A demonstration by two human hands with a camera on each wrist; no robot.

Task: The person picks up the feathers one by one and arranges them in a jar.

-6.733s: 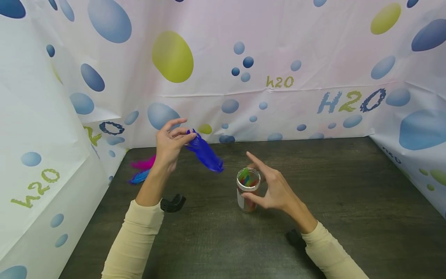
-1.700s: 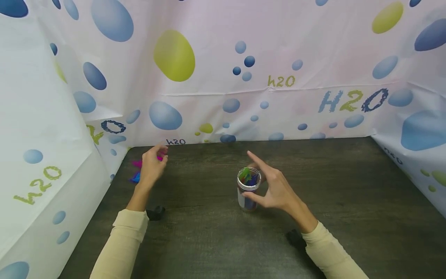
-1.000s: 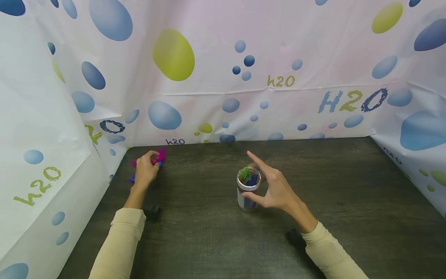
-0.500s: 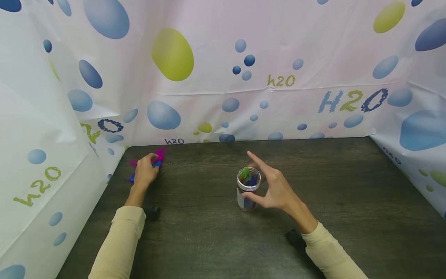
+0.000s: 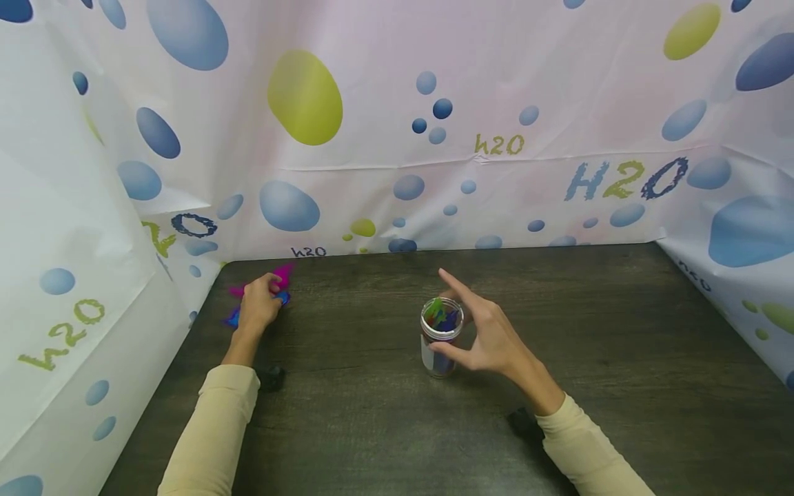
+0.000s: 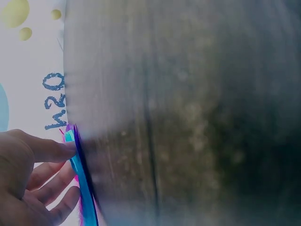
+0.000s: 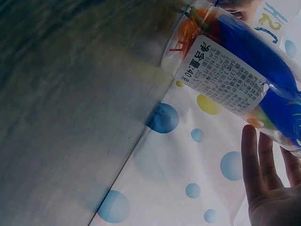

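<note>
At the back left of the table, my left hand [image 5: 257, 306] pinches a blue feather [image 5: 284, 297], whose other end shows left of the wrist. In the left wrist view, the thumb lies against the feather's blue edge [image 6: 83, 183]. Magenta feathers [image 5: 284, 273] lie just behind the fingers, partly covered by the hand. Around an open clear jar [image 5: 429, 353] near the middle, my right hand [image 5: 486, 337] holds with thumb in front and fingers behind. Green and dark blue feathers [image 5: 448, 320] fill the upright jar; a white printed label [image 7: 221, 75] shows on its side.
The dark wooden table [image 5: 372, 427] ends at a white backdrop [image 5: 384, 89] with blue and green spots, which also rises along the left and right sides. Black wrist straps [image 5: 271, 377] show beside both sleeves.
The dark blue feather left my left hand and is now in the jar. That hand went back left to the remaining feathers and took hold of a blue one. The right hand stayed at the jar.
</note>
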